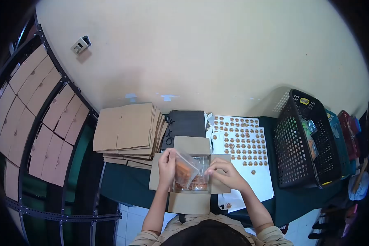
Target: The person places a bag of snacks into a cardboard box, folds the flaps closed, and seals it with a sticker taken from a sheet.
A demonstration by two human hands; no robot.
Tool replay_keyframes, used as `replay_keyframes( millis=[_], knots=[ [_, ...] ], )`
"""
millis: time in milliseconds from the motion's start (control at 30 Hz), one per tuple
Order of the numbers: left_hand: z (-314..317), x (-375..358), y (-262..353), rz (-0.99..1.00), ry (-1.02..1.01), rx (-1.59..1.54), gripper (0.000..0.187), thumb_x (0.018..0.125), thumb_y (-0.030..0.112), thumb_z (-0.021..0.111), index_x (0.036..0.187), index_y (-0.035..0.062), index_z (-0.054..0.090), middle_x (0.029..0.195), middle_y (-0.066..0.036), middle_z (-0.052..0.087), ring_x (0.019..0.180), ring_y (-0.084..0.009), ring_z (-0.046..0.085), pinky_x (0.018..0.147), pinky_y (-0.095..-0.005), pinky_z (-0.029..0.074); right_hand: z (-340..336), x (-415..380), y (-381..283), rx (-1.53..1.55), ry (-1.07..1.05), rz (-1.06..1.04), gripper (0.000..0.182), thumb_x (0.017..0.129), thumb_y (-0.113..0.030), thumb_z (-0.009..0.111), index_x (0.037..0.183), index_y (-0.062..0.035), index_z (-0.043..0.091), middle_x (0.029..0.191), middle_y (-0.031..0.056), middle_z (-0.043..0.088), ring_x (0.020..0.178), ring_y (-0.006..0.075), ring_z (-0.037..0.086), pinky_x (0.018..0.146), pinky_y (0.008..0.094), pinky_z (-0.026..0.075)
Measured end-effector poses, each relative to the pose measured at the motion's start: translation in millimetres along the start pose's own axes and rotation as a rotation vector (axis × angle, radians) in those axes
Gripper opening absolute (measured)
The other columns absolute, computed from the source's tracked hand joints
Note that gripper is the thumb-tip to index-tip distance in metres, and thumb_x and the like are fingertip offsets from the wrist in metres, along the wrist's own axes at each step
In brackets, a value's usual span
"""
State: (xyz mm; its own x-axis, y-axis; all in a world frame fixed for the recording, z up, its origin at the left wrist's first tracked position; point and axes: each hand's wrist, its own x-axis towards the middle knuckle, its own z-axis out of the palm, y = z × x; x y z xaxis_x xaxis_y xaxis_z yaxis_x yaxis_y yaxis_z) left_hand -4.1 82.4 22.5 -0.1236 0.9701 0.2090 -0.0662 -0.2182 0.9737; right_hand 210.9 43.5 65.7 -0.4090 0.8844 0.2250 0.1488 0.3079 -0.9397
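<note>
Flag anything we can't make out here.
Bag count in the carton: head view, partly hidden by the held bag.
Whether the right hand grips anything: head view, fingertips too small.
Sticker print: head view, too small.
Basket, lower contents: head view, hidden by its wall.
Shelf rack, left end: head view, lost in dark edge.

L hand (pixel 167 165) holds clear pkt (pixel 184 172) over open cardbd box (pixel 188 203).

This seems a packing room: tan cardboard boxes (pixel 56 151) fill black metal shelving (pixel 53 213) beyond the left edge of the dark green table (pixel 291 201), flattened brown cardboard (pixel 131 133) is stacked near its back left corner, and white sheets of round brown stickers (pixel 254 182) lie beside an open brown cardboard box (pixel 190 203).
</note>
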Motion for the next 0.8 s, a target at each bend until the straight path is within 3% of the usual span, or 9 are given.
replay_keyframes(
  millis=[67,167,300,400,433,567,667,733,800],
  knots=[
    [-3.7,7.6,-2.8,-0.074,-0.168,-0.052,0.022,0.093,0.022,0.048,0.088,0.0015,0.056,0.077,0.002,0.053,0.071,-0.0045,0.046,0.063,-0.0198,0.04,2.5,-1.9,-6.0,-0.015,0.03,0.079,0.014,0.08,-0.01,0.062,0.093,-0.0054,0.064,0.09,0.0078,0.057,0.088,0.0194,0.054,0.078,0.0292,0.043],
    [9.4,7.9,-28.0,-0.309,-0.347,-0.086,0.022,0.093,0.021,0.049,0.095,0.0011,0.059,0.083,0.0,0.057,0.074,-0.0063,0.05,0.066,-0.0208,0.043,21.8,2.6,-16.2,-0.782,0.127,-0.28,0.028,0.074,-0.013,0.064,0.102,-0.0139,0.062,0.117,0.0073,0.05,0.112,0.0258,0.042,0.093,0.0431,0.031],
    [16.9,7.9,-89.4,-0.737,-0.826,-0.185,0.03,0.093,0.026,0.048,0.11,0.0021,0.056,0.099,-0.005,0.059,0.088,-0.0096,0.056,0.076,-0.0213,0.046,40.8,-3.3,21.6,-1.047,-0.137,-0.469,0.023,0.071,-0.021,0.065,0.094,-0.0176,0.064,0.109,0.0028,0.056,0.103,0.0177,0.049,0.092,0.0481,0.026],
    [-0.1,16.0,-79.4,-0.926,-0.876,-0.187,0.037,0.094,0.032,0.045,0.116,0.0029,0.052,0.106,-0.007,0.058,0.097,-0.0115,0.056,0.081,-0.0238,0.047,34.2,-7.3,52.5,-1.018,-0.143,-0.352,0.02,0.071,-0.019,0.065,0.091,-0.0164,0.065,0.098,0.0017,0.06,0.097,0.0154,0.051,0.093,0.0479,0.025],
    [-12.9,18.4,-89.1,-0.899,-0.832,-0.191,0.041,0.094,0.037,0.042,0.117,0.0035,0.051,0.107,-0.006,0.058,0.101,-0.0127,0.055,0.083,-0.0283,0.047,32.3,-4.8,50.8,-0.9,-0.123,-0.167,0.014,0.074,-0.017,0.064,0.087,-0.0123,0.066,0.084,0.0046,0.062,0.086,0.0195,0.055,0.087,0.0432,0.034],
    [-63.3,8.8,-97.8,-0.912,-0.725,-0.149,0.039,0.095,0.036,0.04,0.115,0.0051,0.052,0.11,-0.006,0.057,0.103,-0.0155,0.055,0.083,-0.0301,0.047,36.6,-12.8,129.1,-0.431,-0.129,0.238,0.014,0.076,-0.017,0.063,0.085,-0.0076,0.066,0.08,0.0103,0.063,0.075,0.0262,0.058,0.075,0.0371,0.043],
    [-81.5,-16.6,-126.7,-0.674,-0.495,0.02,0.034,0.094,0.03,0.045,0.114,0.0035,0.053,0.111,-0.011,0.058,0.103,-0.0211,0.056,0.084,-0.0321,0.045,59.7,-19.0,175.1,-0.363,-0.114,0.257,0.019,0.076,-0.02,0.064,0.088,-0.005,0.066,0.078,0.0163,0.063,0.07,0.0325,0.059,0.065,0.0356,0.047],
    [-72.0,-35.0,-127.9,-0.209,-0.35,0.603,0.028,0.089,0.019,0.051,0.108,0.0005,0.055,0.108,-0.017,0.058,0.101,-0.0283,0.056,0.085,-0.0349,0.044,74.9,-18.3,204.1,-0.354,-0.125,0.366,0.025,0.074,-0.022,0.065,0.093,-0.0061,0.066,0.082,0.0186,0.063,0.075,0.0343,0.06,0.068,0.0384,0.047],
    [-60.8,-53.8,-138.6,-0.014,-0.319,0.67,0.026,0.081,0.013,0.056,0.103,-0.0001,0.058,0.104,-0.019,0.058,0.098,-0.0346,0.055,0.087,-0.0395,0.043,87.2,-17.6,227.9,-0.382,-0.113,0.398,0.025,0.075,-0.024,0.064,0.093,-0.0065,0.066,0.082,0.0191,0.063,0.075,0.0358,0.06,0.068,0.0401,0.047]
  ],
)
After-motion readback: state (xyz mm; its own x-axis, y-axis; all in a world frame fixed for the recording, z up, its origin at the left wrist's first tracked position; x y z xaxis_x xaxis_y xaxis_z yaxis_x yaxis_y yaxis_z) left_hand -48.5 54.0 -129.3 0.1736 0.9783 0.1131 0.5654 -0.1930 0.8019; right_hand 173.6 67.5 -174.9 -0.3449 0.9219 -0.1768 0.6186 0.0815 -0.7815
